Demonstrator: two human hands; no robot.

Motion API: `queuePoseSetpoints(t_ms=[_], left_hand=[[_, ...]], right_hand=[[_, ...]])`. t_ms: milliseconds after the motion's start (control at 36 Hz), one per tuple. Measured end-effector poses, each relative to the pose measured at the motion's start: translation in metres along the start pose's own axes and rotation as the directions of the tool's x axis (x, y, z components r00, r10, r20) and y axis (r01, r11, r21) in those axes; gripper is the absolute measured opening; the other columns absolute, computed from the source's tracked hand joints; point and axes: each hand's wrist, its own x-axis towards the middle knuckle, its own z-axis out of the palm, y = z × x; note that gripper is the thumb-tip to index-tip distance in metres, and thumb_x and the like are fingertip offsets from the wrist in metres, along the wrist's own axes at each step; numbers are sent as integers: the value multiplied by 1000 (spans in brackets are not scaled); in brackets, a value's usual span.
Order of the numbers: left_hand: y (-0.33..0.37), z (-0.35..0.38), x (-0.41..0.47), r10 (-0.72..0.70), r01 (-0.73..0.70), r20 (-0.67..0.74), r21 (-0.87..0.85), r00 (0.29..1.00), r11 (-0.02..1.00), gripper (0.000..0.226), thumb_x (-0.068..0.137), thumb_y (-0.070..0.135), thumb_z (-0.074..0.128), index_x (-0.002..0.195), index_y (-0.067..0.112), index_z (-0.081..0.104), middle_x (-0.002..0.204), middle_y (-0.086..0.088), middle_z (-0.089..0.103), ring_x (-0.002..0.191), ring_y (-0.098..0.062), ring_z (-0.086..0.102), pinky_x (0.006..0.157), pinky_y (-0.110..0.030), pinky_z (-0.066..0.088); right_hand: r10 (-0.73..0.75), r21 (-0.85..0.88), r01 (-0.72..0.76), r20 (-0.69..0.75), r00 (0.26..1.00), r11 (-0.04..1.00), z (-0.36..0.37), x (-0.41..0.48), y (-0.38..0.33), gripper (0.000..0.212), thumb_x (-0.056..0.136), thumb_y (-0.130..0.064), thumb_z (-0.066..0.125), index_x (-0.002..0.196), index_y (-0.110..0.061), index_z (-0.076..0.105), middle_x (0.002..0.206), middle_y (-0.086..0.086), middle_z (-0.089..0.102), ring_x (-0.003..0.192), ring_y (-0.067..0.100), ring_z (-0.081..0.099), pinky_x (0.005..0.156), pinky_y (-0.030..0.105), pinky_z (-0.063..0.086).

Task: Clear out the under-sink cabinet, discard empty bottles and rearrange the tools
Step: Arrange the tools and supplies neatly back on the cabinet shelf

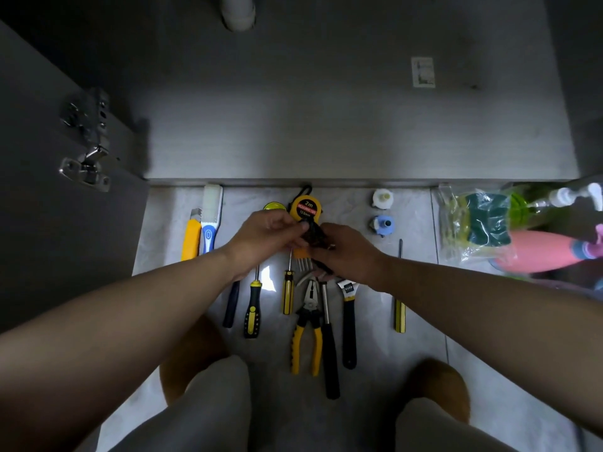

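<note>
Both hands meet over the row of tools on the floor. My left hand [267, 238] and my right hand [346, 252] together pinch a small dark object [315, 234]; what it is I cannot tell. Just behind it lies a yellow 2m tape measure [305, 207]. Below the hands lie yellow-and-black screwdrivers [253, 313] [287, 293], pliers [308, 324], a black-handled tool [329, 347], an adjustable wrench [348, 318] and a thin screwdriver [400, 295] apart at the right. An orange hex key set [301, 256] shows partly under the hands.
The open cabinet floor [326, 132] lies beyond, with a drain pipe [238, 11] at the top. A yellow utility knife [191, 238] and a brush [210, 216] lie left. Two small caps [382, 199] [383, 225], bagged sponges [483, 223] and bottles [541, 252] lie right. The cabinet door [49, 197] stands open left.
</note>
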Motion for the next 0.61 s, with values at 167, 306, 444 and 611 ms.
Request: queuePoseSetpoints(t_ms=[167, 306, 444, 611], left_hand=[[-19, -26, 25, 318, -79, -166, 769, 933, 634, 49, 85, 14, 73, 130, 31, 62, 125, -5, 54, 119, -22, 50, 92, -28, 46], [-23, -32, 28, 276, -121, -10, 883, 961, 453, 66, 85, 6, 68, 144, 30, 51, 135, -6, 48, 122, -31, 42, 91, -46, 53], [-14, -25, 28, 270, -76, -31, 924, 963, 374, 56, 82, 17, 78, 132, 19, 54, 128, -11, 53, 115, -35, 50, 82, -44, 52], [-4, -12, 11, 419, -49, -152, 901, 895, 432, 48, 76, 60, 73, 106, 33, 48, 107, 4, 58, 92, -28, 64, 67, -35, 47]], right_hand=[[68, -36, -67, 50, 996, 997, -13, -9, 21, 11, 97, -16, 61, 104, -9, 66, 85, 10, 73, 73, 22, 73, 72, 39, 62], [95, -159, -71, 147, 985, 985, -31, -27, 36, 13, 99, -30, 61, 102, -21, 69, 87, -2, 77, 69, 7, 69, 56, 19, 52], [167, -369, -93, 175, 970, 925, -54, -53, 50, 21, 99, -43, 57, 84, -30, 62, 84, -14, 76, 69, -7, 62, 65, 13, 45], [362, -132, -347, 122, 924, 929, -72, -101, 108, 16, 95, -20, 65, 97, -4, 64, 91, 13, 73, 69, 18, 67, 70, 33, 56]])
